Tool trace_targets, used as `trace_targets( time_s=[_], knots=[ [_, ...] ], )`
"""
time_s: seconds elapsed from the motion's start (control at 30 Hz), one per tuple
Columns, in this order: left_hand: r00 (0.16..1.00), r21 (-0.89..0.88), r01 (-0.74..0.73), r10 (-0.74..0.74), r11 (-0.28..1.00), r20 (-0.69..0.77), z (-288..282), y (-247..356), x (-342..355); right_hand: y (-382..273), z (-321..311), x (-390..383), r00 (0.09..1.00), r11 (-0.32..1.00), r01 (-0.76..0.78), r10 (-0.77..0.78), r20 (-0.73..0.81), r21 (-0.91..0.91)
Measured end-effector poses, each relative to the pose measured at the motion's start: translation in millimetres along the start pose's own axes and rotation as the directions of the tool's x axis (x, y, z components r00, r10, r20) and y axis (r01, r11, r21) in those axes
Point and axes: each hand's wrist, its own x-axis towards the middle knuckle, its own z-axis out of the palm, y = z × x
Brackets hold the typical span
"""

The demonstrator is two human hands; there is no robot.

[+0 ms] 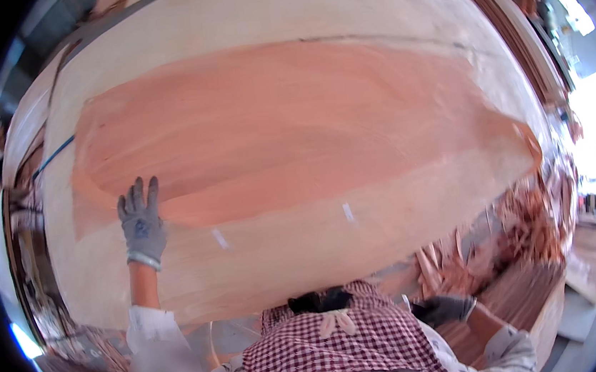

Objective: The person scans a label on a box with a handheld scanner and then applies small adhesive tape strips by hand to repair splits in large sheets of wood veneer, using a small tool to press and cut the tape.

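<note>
A large reddish wood veneer sheet lies across a pale board, its right end curling up. My left hand, in a grey glove, rests at the sheet's near left edge with its fingers stretched out flat. Low on the right, beside the checked apron, my right hand in a dark grey glove is curled closed. A thin pale tip shows at its fingers, but what it belongs to is too small to make out.
Two short white strips lie on the board's near part. Torn veneer scraps heap up at the right, above stacked brown veneer. More long sheets lie along the far right. A blue strip touches the board's left side.
</note>
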Motion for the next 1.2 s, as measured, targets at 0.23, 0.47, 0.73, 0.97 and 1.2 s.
trace_targets(
  time_s=[0.23, 0.47, 0.73, 0.97, 1.2],
  knots=[
    [0.881, -0.963, -0.051, 0.466, 0.263, 0.081, -81.1, 130.3, -7.3, 2.6, -28.7, -13.5, 0.896, 0.961, 0.155, -0.234, -0.377, -0.227],
    [0.324, -0.899, 0.411, 0.946, -0.153, -0.013, -122.7, 218.9, -41.6, 33.8, -8.5, 27.6, 0.701, 0.709, 0.498, -0.668, -0.25, -0.498],
    [0.204, -0.891, 0.449, 0.978, -0.065, 0.032, -120.8, 224.6, -33.6, 46.2, 12.2, 35.8, 0.904, 0.987, 0.16, -0.14, -0.405, 0.014],
    [0.259, -0.875, 0.478, 0.964, -0.069, 0.066, -122.1, 219.5, -35.5, 9.1, 11.3, 16.2, 0.741, 0.675, 0.626, -0.362, -0.565, 0.389],
    [0.424, -0.79, 0.612, 0.849, -0.011, 0.316, -102.0, 245.2, -32.8, -83.9, 29.1, 7.0, 0.687, 0.604, 0.725, -0.59, -0.424, 0.332]
  ],
)
